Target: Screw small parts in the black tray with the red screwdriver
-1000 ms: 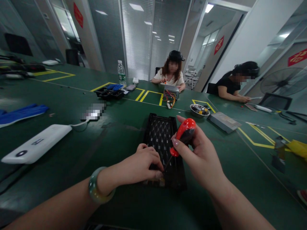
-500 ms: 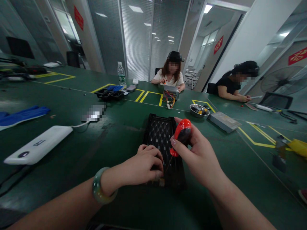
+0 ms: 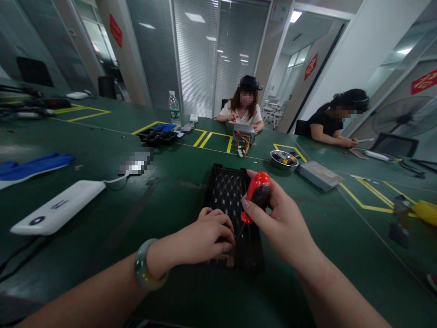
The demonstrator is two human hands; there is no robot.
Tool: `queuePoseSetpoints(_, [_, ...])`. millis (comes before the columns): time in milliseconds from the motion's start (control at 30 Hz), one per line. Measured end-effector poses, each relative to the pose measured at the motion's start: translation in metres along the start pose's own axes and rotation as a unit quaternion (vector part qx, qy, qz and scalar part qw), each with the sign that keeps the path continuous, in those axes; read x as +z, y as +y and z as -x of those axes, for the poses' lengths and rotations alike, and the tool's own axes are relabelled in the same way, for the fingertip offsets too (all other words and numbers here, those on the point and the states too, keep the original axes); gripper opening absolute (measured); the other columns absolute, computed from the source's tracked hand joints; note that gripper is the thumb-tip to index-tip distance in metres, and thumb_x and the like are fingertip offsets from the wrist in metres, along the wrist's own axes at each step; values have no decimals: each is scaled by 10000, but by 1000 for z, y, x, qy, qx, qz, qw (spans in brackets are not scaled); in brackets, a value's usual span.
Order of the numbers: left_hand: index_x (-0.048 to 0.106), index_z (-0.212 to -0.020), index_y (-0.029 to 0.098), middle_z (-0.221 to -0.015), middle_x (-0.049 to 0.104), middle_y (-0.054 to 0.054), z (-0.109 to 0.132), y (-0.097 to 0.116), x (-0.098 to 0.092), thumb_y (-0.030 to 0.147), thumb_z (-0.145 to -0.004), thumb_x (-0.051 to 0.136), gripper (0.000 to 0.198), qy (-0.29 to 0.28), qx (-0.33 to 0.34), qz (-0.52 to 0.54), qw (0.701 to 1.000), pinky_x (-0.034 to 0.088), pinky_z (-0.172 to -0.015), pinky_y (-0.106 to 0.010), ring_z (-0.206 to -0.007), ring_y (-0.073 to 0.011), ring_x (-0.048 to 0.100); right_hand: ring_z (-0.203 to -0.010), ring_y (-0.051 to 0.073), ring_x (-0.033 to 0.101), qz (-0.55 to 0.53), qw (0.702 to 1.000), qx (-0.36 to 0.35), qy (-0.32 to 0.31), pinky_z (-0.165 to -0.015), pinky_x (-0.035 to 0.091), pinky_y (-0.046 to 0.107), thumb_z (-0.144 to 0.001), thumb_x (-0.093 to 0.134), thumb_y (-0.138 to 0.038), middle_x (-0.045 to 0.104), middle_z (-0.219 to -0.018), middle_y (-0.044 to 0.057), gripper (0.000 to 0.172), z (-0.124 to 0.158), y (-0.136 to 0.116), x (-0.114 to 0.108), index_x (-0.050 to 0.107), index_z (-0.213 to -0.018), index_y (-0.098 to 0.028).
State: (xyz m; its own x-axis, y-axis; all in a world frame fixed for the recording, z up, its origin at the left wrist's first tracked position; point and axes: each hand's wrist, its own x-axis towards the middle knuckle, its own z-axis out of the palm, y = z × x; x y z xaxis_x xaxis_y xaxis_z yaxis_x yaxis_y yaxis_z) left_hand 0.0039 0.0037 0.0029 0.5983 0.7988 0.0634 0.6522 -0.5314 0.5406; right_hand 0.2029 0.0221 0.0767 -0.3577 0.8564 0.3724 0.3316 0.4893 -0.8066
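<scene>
Spreading across the view, a green surface (image 3: 164,209) with yellow tape outlines carries the things at hand. Two co-workers sit at its far side: a person in a light top (image 3: 235,114), behind a grey metal unit (image 3: 244,130) with coloured wires, and, to the right, a person in a black top (image 3: 317,127). A long black case (image 3: 227,191) lies in the middle of the surface, directly before the wearer, its length pointing away and its upper face patterned with rows of small light marks. Beyond it to the right rests a flat grey box (image 3: 319,175), near a round metal bowl (image 3: 283,165) of small parts. A white oblong device (image 3: 64,207) lies well to the left, with a blue glove (image 3: 37,166) behind it.

The right hand (image 3: 282,218) has its grip closed around a screwdriver (image 3: 261,193) with a red and black handle, tilted over the case. The left hand (image 3: 208,237), fingers curled into a narrow grip, is at the near part of the case, beside the lower shaft; whether it pinches anything, I cannot tell. A greenish bangle (image 3: 143,269) circles the left wrist. The screwdriver's tip is too dark to make out.
</scene>
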Motion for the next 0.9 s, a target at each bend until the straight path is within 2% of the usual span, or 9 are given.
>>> queuePoseSetpoints(200, [770,-911,280,-1105,667,15,1,-1,0,249,-894,685,92,-2,4,7,1000,185,-1077,-424,-1149,-234,543,-1045,234,670,2,999,1,-45,-914,538,396,-898,663,-227,697,-1163,42,440,1,-3,1,563,-1324,-274])
queuePoseSetpoints(367, [767,-912,268,-1074,675,1,1,-1,1,245,-896,672,99,-2,3,3,1000,221,-1046,-419,-1137,-240,547,-907,214,670,13,998,18,-57,-829,539,378,-893,653,-225,707,-996,18,278,2,-1,1,596,-1163,-252])
queuePoseSetpoints(500, [766,-917,267,-1087,679,3,1,0,0,238,-897,669,103,-3,2,6,1000,219,-1047,-418,-1133,-232,550,-889,214,658,8,999,19,-40,-816,530,372,-871,662,-206,701,-990,22,235,1,0,2,600,-1096,-235])
queuePoseSetpoints(900, [750,-888,263,-1082,686,17,1,1,-1,233,-895,674,82,-7,0,9,1000,210,-1055,-417,-1132,-227,556,-850,194,654,-1,998,17,-54,-772,512,346,-872,633,-169,695,-946,-7,241,3,-4,-2,580,-1094,-247])
